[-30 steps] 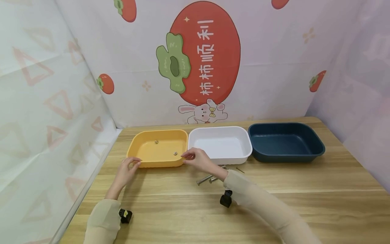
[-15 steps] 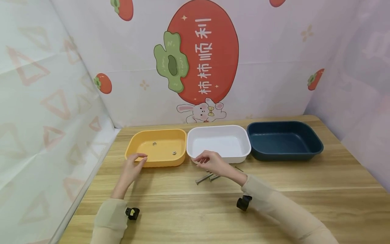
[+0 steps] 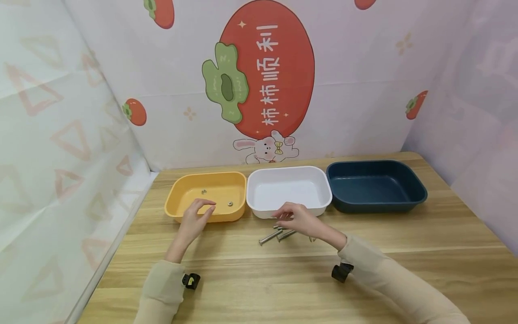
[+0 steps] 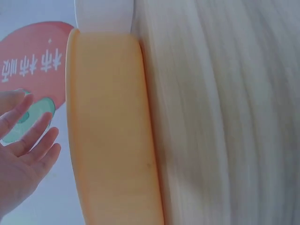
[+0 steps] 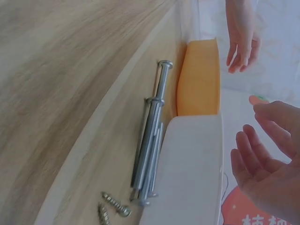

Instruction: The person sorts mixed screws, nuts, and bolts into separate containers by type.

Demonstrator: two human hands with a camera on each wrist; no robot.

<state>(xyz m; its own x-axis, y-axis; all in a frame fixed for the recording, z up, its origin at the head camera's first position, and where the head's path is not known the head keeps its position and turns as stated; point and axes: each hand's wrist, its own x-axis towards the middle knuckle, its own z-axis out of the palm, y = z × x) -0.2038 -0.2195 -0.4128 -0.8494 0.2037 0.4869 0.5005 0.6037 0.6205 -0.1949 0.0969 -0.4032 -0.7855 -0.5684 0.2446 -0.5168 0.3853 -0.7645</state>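
Note:
In the head view, my left hand (image 3: 194, 219) hovers at the front rim of the yellow tray (image 3: 178, 211), its fingers relaxed and holding nothing. Two small metal nuts, a left nut (image 3: 203, 191) and a right nut (image 3: 229, 203), lie inside that tray. My right hand (image 3: 298, 219) is over the front rim of the white tray (image 3: 259, 212), fingers loosely bent with a gap at the thumb. Below it on the table lie several long metal bolts (image 3: 270, 237), partly covered by the hand. The right wrist view shows these bolts beside small threaded screws (image 5: 116, 204).
A dark blue tray (image 3: 378, 208) stands at the right end of the row, close against the white one. The wooden table (image 3: 259, 283) runs up to a printed cloth backdrop (image 3: 344, 117), with cloth along both sides too.
Both hands have left the yellow tray's front corners and shifted right. The left hand is now before the tray's middle, the right hand above the bolts. The nuts stay in the tray.

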